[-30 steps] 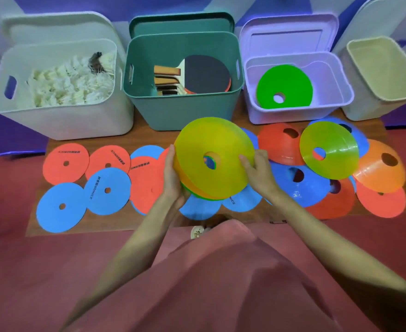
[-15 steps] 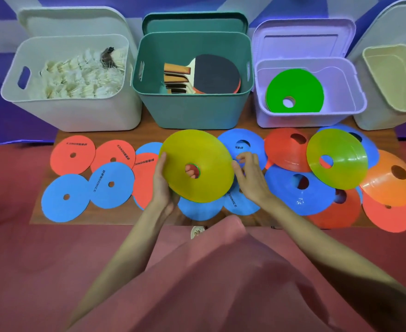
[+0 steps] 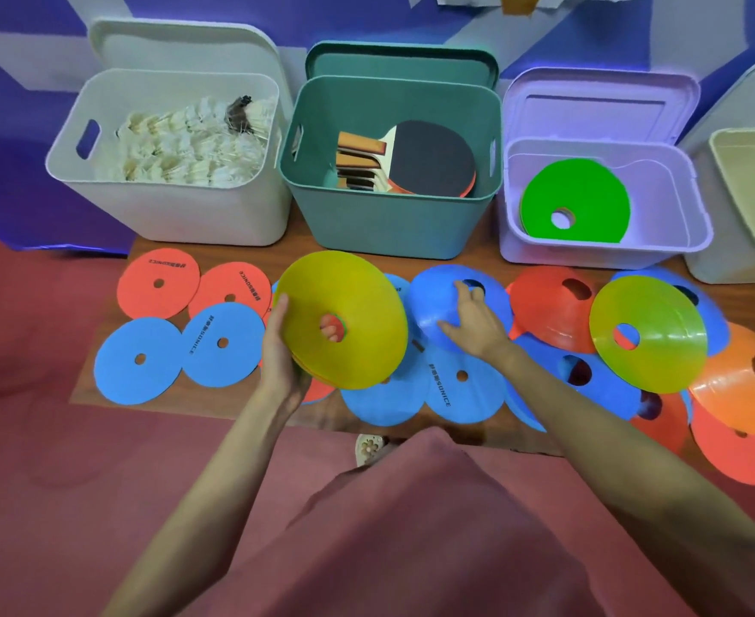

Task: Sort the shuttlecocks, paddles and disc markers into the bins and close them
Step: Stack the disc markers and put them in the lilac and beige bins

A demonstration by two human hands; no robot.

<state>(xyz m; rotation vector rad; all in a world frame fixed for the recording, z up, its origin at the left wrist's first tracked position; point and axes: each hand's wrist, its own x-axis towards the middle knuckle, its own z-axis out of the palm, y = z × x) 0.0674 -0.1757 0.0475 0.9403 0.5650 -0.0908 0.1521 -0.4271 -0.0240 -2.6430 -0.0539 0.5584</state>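
With my left hand gripping the tilted stack of cone markers topped by the yellow cone, I lay my right hand's spread fingers on the blue cone and should pinch its rim before lifting.

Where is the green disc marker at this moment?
In the head view, the green disc marker lies inside the lilac bin, right of the teal bin that holds the paddles.
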